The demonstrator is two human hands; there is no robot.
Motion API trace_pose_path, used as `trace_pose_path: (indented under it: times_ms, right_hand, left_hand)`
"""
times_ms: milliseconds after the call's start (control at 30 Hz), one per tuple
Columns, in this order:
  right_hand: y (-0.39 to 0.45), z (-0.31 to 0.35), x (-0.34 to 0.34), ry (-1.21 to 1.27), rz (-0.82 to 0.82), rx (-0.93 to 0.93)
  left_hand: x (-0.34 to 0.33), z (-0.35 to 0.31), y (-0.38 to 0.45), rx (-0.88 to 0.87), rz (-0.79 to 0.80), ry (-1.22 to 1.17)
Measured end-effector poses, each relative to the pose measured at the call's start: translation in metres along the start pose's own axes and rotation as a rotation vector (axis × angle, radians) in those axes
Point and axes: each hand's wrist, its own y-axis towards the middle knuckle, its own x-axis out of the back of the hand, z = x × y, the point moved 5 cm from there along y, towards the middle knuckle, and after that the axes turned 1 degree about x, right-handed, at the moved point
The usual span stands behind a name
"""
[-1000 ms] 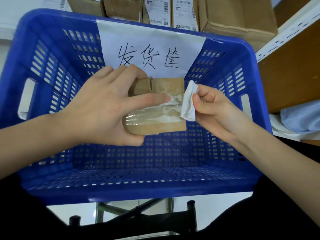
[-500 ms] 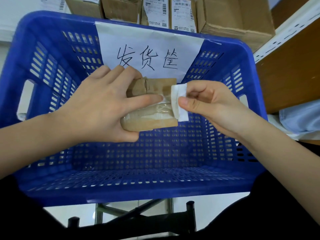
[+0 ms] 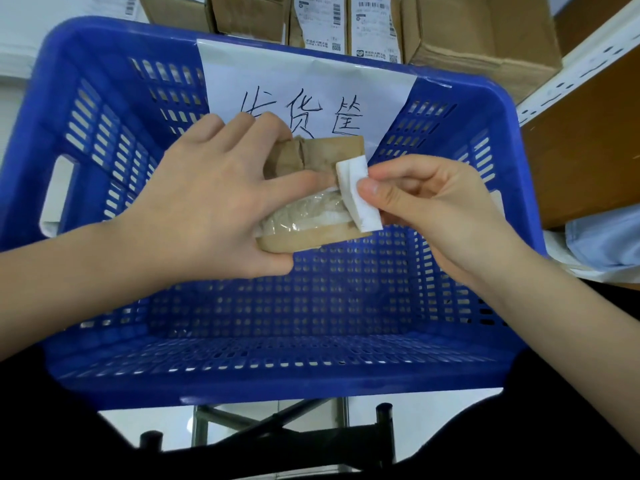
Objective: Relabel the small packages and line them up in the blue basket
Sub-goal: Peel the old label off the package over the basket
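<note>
Left hand (image 3: 211,206) gripped the small package (image 3: 311,199) above the blue basket (image 3: 104,109), bracing it while the right hand (image 3: 433,216) pinched the white label (image 3: 358,192) at its edge

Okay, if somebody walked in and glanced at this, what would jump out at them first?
The big blue basket fills the view, with a handwritten white paper sign on its far wall. Above its middle, the left hand grips a small brown package while the right hand pinches a white label at the package's right end.
</note>
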Motion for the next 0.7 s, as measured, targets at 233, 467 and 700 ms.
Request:
trace_pose_path:
  times_ms: [233,467,700]
  right_hand:
    - [-0.0001,0.0030,0.0058,-0.112,-0.153,0.053]
    - [-0.0055,0.0058,0.0051,-0.318,-0.244,0.154]
    - [-0.0049,0.0015,0.0019,-0.600,-0.284,0.311]
  left_hand:
    - [0.0004,0.0009,-0.0011,-0.004,0.001,0.012]
    - [0.0008,-0.0022,0.0011,0.014,0.021,0.003]
    - [0.0009,-0.0031,0.0008,0.011,0.038,0.019]
